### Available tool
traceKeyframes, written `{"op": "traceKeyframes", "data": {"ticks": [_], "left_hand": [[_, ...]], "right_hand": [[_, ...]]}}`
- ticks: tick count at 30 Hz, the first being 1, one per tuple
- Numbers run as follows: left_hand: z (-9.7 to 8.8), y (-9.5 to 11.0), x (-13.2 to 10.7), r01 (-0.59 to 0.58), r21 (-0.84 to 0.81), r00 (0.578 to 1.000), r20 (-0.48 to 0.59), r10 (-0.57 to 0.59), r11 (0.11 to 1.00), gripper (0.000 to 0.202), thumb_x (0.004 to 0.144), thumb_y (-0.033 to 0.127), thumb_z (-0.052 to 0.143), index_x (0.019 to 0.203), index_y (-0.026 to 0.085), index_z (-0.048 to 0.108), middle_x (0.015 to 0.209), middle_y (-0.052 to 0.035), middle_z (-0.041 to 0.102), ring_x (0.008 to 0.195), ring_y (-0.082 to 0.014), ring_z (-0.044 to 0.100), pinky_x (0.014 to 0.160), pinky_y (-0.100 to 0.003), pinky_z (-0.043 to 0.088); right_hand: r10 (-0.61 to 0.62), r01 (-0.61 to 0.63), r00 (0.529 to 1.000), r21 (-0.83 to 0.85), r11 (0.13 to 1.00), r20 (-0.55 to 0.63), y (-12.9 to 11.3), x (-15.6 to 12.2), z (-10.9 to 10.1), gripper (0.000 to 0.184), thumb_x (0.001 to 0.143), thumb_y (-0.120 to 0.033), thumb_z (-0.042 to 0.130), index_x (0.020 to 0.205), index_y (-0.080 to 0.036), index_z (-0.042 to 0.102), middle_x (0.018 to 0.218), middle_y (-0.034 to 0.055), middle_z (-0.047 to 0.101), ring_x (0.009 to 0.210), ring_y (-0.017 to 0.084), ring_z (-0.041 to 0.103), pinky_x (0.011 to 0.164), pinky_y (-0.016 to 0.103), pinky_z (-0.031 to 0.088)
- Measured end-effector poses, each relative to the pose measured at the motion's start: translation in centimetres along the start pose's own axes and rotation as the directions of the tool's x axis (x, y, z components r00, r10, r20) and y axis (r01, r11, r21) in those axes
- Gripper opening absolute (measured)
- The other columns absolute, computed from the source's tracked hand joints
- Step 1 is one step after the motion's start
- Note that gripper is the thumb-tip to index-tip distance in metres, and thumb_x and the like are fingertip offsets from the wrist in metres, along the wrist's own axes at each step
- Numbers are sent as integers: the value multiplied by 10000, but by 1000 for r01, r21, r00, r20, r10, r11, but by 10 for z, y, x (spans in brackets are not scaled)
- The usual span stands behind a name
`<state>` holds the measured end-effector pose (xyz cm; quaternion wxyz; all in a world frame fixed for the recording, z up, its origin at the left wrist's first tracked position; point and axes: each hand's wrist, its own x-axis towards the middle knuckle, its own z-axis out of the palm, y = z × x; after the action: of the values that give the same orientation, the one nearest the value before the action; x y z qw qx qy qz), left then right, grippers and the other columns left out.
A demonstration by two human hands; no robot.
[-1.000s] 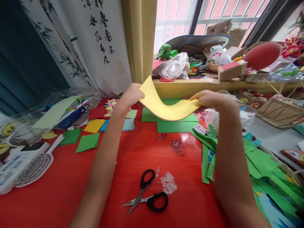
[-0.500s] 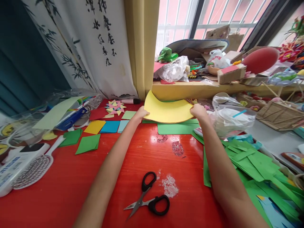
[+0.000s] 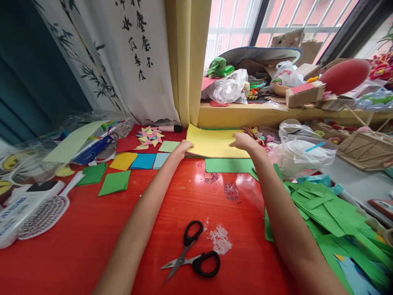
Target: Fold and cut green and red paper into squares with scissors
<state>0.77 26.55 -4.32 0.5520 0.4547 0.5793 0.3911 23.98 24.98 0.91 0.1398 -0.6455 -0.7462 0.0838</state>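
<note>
A stack of yellow paper sheets (image 3: 211, 141) lies nearly flat at the back of the red table. My left hand (image 3: 186, 146) pinches its left edge, thumb on top. Over the right part of the yellow paper is my right hand (image 3: 245, 141), its thumb and fingertips slightly apart and nothing visible between them; whether it touches the sheet is unclear. A green paper strip (image 3: 229, 165) shows along the front of the yellow sheets. Nearer to me, between my forearms, black-handled scissors (image 3: 187, 258) lie with their blades spread.
Small coloured squares, such as a blue one (image 3: 143, 161), and a folded paper star (image 3: 149, 136) lie at left. A hairbrush (image 3: 46, 215) is at far left. Green paper scraps (image 3: 325, 209) pile up on the right, below a plastic-wrapped tub (image 3: 301, 151). Clutter fills the windowsill (image 3: 245, 112).
The yellow paper, curved up before, has come down flatter. My right hand has left its right edge and moved inward over the sheet. My left hand keeps its hold.
</note>
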Motion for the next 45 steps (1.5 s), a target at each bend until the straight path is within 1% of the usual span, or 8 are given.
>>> {"op": "traceKeyframes", "data": {"ticks": [4, 8, 11, 16, 23, 27, 37, 45], "left_hand": [[1, 3, -4, 15, -27, 1000, 5, -15, 1000, 309, 873, 308, 536, 1127, 132, 546, 1085, -82, 589, 911, -171, 599, 765, -362, 527], [1, 3, -4, 25, -50, 1000, -7, -25, 998, 302, 874, 312, 535, 1114, 130, 550, 1060, -76, 597, 884, -161, 604, 745, -349, 531], [0, 2, -2, 9, -77, 1000, -15, -10, 997, 261, 871, 262, 532, 1083, 111, 557, 988, -78, 624, 832, -157, 618, 717, -333, 538], [-3, -1, 1, -21, -125, 1000, -21, 18, 992, 235, 843, 186, 478, 1043, 105, 570, 887, -107, 667, 821, -199, 648, 708, -315, 550], [-5, -7, 8, -47, -151, 999, -28, 43, 987, 284, 842, 268, 463, 1059, 122, 574, 984, -139, 671, 906, -226, 648, 721, -318, 549], [-5, -9, 8, -67, -161, 998, -21, 64, 985, 318, 838, 321, 482, 1078, 130, 568, 1034, -140, 663, 911, -228, 648, 721, -322, 547], [-8, -10, 7, -77, -202, 997, 16, 82, 976, 448, 849, 482, 466, 1142, 157, 565, 976, -123, 689, 889, -221, 660, 739, -321, 537], [-14, -10, 6, -60, -251, 986, 135, 96, 966, 493, 871, 539, 396, 1118, 155, 583, 943, -128, 705, 827, -208, 679, 749, -323, 540]], "right_hand": [[-363, 349, 922, 119, 930, 135, -40, 2, 30, 602, 784, -405, 627, 1341, -240, 468, 1366, 56, 501, 1217, 216, 491, 999, 306, 406], [-477, 460, 866, 135, 878, 150, -56, 2, 61, 604, 770, -364, 645, 1324, -181, 489, 1343, 109, 515, 1206, 265, 500, 1006, 361, 393], [-491, 477, 859, 122, 870, 146, -54, 3, 68, 531, 832, -375, 567, 1319, -176, 496, 1312, 121, 543, 1182, 280, 522, 980, 384, 408], [-501, 488, 849, 114, 865, 166, -49, 4, 63, 521, 858, -439, 523, 1326, -210, 492, 1291, 102, 565, 1153, 276, 548, 946, 386, 438], [-524, 510, 830, 120, 852, 192, -51, 3, 61, 523, 886, -419, 483, 1342, -162, 478, 1324, 128, 529, 1180, 284, 527, 984, 398, 410], [-531, 513, 827, 138, 847, 185, -49, 5, 64, 478, 901, -411, 452, 1337, -218, 483, 1372, 79, 486, 1229, 273, 487, 1016, 408, 382], [-533, 504, 830, 189, 843, 164, -46, 9, 68, 453, 915, -413, 422, 1323, -233, 499, 1385, 60, 472, 1261, 251, 457, 1046, 390, 359], [-548, 501, 824, 267, 823, 141, -42, 12, 72, 437, 913, -406, 422, 1310, -247, 513, 1368, 41, 493, 1256, 237, 464, 1059, 391, 340]]}}
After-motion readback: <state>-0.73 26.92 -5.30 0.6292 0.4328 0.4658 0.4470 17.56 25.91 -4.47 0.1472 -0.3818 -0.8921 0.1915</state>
